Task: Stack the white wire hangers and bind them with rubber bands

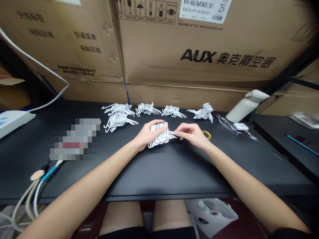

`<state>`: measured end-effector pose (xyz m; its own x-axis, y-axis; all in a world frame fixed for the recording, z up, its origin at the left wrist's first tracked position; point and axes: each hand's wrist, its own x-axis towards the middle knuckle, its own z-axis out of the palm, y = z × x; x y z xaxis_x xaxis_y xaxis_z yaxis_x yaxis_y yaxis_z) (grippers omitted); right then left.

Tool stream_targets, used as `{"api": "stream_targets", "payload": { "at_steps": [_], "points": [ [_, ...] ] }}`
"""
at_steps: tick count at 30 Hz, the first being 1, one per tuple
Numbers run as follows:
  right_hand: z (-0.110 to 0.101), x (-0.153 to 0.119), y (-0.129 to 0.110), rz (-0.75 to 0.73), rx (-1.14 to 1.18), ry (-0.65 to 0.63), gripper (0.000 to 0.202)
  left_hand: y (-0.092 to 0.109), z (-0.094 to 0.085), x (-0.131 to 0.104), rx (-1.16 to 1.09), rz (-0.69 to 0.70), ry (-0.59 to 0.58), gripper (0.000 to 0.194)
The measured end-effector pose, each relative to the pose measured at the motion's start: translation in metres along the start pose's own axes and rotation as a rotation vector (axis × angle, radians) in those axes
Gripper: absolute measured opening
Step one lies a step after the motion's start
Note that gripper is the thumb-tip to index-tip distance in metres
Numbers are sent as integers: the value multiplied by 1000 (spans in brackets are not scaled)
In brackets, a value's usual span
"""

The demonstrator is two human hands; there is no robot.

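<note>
My left hand [145, 133] is wrapped around a bundle of white wire hooks [157, 141], held just above the black table [154, 172]. The hooks lie side by side, their curved ends toward the left and front, their straight ends fanning out to the right. With fingertips pinched together, my right hand [193, 133] grips the tip of one white hook at the bundle's right side. Beside the right wrist lie yellow rubber bands [206, 134]. Behind my hands stand more piles of white hooks: a double pile [119, 116], two single piles [147, 109] and a crossed bunch [203, 112].
Large cardboard boxes [199, 36] wall off the back. On the right are a cream bottle [245, 106], eyeglasses [225, 124] and a small white case [240, 126]. To the left lie a blurred-out phone-like object [77, 139] with cables and a white power strip [12, 121].
</note>
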<state>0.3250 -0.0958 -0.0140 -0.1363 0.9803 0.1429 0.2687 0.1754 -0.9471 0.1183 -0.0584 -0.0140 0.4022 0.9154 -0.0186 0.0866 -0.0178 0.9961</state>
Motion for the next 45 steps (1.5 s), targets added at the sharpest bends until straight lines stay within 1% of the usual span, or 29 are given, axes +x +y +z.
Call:
{"api": "stream_targets", "payload": {
  "at_steps": [3, 6, 12, 15, 19, 22, 27, 31, 36, 39, 45],
  "points": [
    [2, -1, 4, -44, -46, 12, 29, -1, 0, 0, -33, 28, -12, 56],
    [5, -2, 5, -77, -60, 42, 28, -2, -1, 1, -49, 27, -27, 56],
    [10, -4, 1, -61, -23, 97, 27, -2, -2, 3, 7, 49, 8, 54],
    [8, -3, 2, -65, -46, 99, 27, -2, -2, 2, 50, 103, 38, 53],
    [6, -4, 3, -147, -136, 85, 24, -1, -3, 1, 102, 161, 43, 53],
    [6, -5, 2, -183, -171, 72, 22, -2, -4, 1, 87, 146, 30, 54],
    [6, -5, 2, -165, -176, 32, 25, -4, -5, 3, 55, 125, 25, 53],
    [6, -6, 0, -180, -197, 45, 24, -4, -5, 4, 52, 120, 12, 52],
    [5, -7, -4, -217, -201, 21, 22, -4, -5, 4, 13, 86, -18, 51],
    [4, -6, -5, -233, -195, 25, 23, -3, -5, 4, 1, 72, -7, 49],
    [9, -8, -2, -178, -159, 58, 27, -3, -4, 4, -65, 61, -26, 54]
  ]
}}
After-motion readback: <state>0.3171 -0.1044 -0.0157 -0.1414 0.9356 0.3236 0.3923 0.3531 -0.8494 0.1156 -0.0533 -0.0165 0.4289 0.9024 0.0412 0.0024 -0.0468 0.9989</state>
